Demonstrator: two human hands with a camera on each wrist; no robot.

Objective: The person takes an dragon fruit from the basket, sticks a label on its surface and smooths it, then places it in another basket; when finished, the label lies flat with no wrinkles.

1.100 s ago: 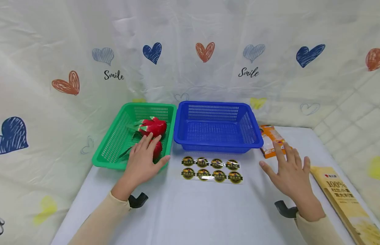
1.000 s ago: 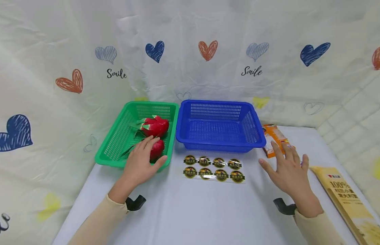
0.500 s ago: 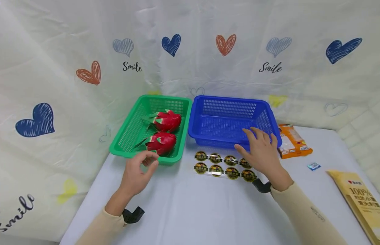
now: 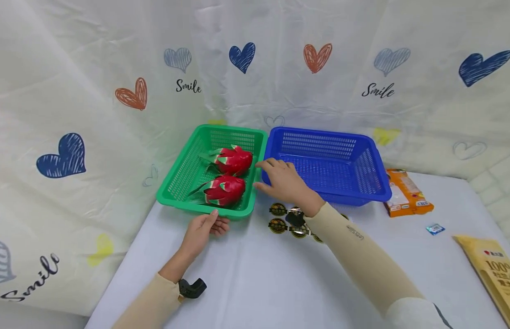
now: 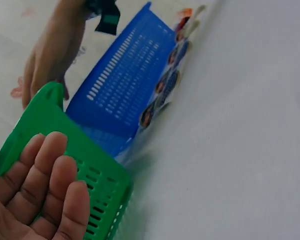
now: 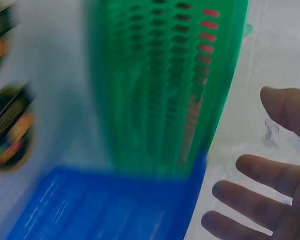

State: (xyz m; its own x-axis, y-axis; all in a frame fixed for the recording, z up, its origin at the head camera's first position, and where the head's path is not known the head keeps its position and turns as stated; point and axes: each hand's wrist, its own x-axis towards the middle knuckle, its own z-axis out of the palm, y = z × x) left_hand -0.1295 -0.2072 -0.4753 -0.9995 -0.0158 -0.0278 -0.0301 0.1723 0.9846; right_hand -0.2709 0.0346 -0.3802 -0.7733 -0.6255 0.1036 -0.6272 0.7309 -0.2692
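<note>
Two red dragon fruits with green-tipped scales, the rear dragon fruit [image 4: 234, 161] and the front dragon fruit [image 4: 225, 191], lie in the green basket [image 4: 178, 204]. At the front rim of that basket, my left hand [image 4: 203, 230] pinches the edge, thumb on top and fingers curled below. In the left wrist view those fingers [image 5: 65, 200] show in front of the slotted green wall. My right hand [image 4: 281, 180] hovers where the green and blue baskets meet, fingers spread around nothing. The right wrist view has its fingers [image 6: 260, 172] apart from the green rim.
A blue basket [image 4: 329, 198] stands right beside the green one. Round black-and-gold stickers [image 4: 277, 226] lie on a sheet in front, partly under my right forearm. Farther right are an orange packet [image 4: 407, 194], a small blue packet [image 4: 435, 229] and a yellow bag [image 4: 491, 269].
My right hand has swept left from the right side, across the blue basket, to the green basket's right edge. My left hand has drawn back from over the fruit to the front rim.
</note>
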